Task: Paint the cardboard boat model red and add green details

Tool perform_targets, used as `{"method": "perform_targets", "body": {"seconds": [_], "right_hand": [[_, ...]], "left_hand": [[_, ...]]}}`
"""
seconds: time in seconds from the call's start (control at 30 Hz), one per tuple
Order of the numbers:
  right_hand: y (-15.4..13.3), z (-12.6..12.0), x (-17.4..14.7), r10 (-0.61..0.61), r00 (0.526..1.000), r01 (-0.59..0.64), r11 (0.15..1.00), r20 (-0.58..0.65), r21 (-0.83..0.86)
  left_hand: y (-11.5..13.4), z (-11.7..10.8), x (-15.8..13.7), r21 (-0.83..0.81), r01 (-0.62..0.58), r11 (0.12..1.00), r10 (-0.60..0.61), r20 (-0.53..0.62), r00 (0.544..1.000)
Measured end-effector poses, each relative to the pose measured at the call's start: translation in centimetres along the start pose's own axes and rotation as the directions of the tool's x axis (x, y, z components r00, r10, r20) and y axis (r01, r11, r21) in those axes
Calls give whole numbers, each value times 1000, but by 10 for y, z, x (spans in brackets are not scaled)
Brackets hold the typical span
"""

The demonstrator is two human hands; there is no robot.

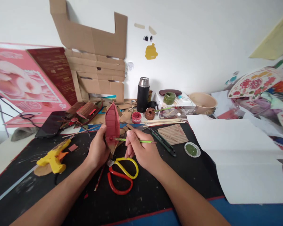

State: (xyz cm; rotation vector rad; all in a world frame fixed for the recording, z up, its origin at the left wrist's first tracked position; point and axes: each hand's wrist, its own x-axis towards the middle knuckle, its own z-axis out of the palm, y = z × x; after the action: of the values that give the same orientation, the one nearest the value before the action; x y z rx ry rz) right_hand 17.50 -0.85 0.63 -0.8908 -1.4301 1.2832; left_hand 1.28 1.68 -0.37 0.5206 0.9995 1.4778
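Observation:
Upright in my left hand (97,150) is a small cardboard boat (112,121), its inside painted dark red and its lower tip still bare brown. My right hand (141,147) pinches a green-handled paintbrush (141,141), whose bristles touch the boat's inside near the lower end. Just below both hands lie scissors (124,175) with one yellow and one red handle, their blades partly hidden. Beyond the boat stand an open jar of red paint (136,117) and a jar of brown paint (150,113) with a brush resting across it.
A yellow glue gun (54,157) lies at left on the black mat (85,207). To the right are a green utility knife (163,142), corrugated cardboard (173,133), a lid with green paint (192,149) and white paper (240,169). A black thermos (143,95) stands behind.

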Motion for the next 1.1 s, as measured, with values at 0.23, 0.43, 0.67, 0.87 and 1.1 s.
{"method": "perform_targets", "body": {"seconds": [0.23, 0.43, 0.67, 0.87, 1.1], "right_hand": [[-2, -1, 2, 18, 999, -16, 997, -28, 73], [-4, -3, 2, -27, 998, 29, 999, -48, 30], [0, -6, 5, -68, 987, 74, 997, -147, 37], [-3, -3, 2, -11, 998, 17, 995, -63, 97], [-6, -2, 2, -17, 998, 23, 996, -68, 90]], "left_hand": [[-2, -5, -4, 21, 182, 983, -183, 159, 970], [-4, -8, -2, -34, 217, 976, -207, 191, 960], [-3, -3, -10, -34, 315, 948, -294, 276, 915], [1, -9, -6, -50, 331, 942, -299, 315, 900], [3, -9, -6, -41, 347, 937, -319, 308, 896]]}}
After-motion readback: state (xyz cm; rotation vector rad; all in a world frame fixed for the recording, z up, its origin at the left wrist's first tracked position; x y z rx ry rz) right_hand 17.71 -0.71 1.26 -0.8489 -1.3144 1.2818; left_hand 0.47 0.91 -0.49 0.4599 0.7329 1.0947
